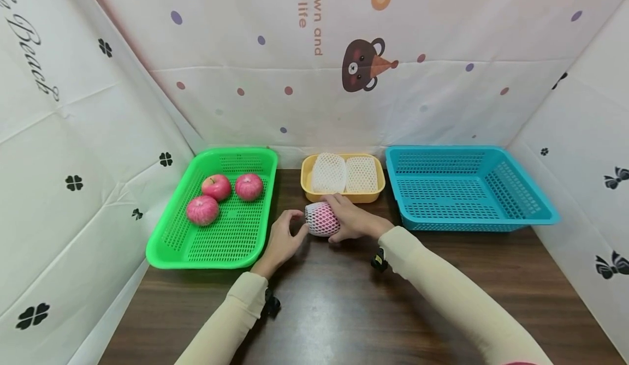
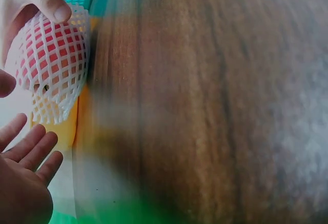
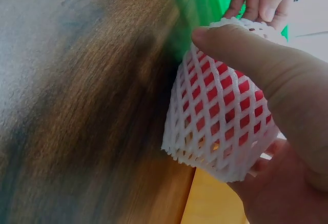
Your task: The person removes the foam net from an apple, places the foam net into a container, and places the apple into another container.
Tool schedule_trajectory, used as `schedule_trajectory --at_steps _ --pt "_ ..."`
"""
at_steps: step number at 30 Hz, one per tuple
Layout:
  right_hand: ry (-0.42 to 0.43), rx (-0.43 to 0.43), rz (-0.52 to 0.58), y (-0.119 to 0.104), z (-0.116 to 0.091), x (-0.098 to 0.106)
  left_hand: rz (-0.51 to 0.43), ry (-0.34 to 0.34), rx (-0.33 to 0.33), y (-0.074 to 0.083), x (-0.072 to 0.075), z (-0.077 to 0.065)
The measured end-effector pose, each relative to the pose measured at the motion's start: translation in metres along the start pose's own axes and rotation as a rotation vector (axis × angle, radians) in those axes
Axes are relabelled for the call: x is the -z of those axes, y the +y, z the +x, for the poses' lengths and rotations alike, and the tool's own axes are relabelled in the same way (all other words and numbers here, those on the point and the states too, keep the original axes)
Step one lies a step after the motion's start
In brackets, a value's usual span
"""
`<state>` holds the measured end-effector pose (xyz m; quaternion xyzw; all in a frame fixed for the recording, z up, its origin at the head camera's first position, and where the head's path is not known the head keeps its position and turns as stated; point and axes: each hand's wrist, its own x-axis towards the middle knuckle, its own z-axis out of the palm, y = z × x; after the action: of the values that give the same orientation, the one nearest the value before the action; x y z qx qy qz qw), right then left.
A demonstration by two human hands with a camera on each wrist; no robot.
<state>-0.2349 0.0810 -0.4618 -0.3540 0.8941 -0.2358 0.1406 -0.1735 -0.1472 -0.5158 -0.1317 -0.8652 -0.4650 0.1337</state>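
Observation:
A red apple (image 3: 225, 103) sits inside a white foam net sleeve (image 1: 320, 220), just in front of the yellow basket. My right hand (image 1: 351, 219) grips the sleeved apple, its thumb laid over the mesh in the right wrist view. On the left, my left hand (image 1: 285, 237) is beside the sleeve's loose end, fingers spread and curved slightly. In the left wrist view, a gap shows between the left fingertips (image 2: 50, 139) and the mesh end.
At left, a green basket (image 1: 206, 263) contains several apples (image 1: 202, 210). Behind the hands, the yellow basket (image 1: 366, 197) has white foam nets (image 1: 329, 173) in it. A blue basket (image 1: 479, 226) stands at right, on the dark wooden table (image 1: 344, 310). Patterned cloth (image 1: 442, 103) surrounds the back and sides.

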Motion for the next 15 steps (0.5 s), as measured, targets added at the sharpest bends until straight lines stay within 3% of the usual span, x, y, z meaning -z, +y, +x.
schedule_trajectory --at_steps 9,15 --pt "0.060 0.002 -0.014 0.004 -0.007 0.000 0.046 0.098 -0.125 -0.002 -0.002 0.006" --pt "0.121 -0.011 -0.007 0.006 -0.015 0.002 0.045 0.112 -0.110 -0.002 -0.005 0.012"
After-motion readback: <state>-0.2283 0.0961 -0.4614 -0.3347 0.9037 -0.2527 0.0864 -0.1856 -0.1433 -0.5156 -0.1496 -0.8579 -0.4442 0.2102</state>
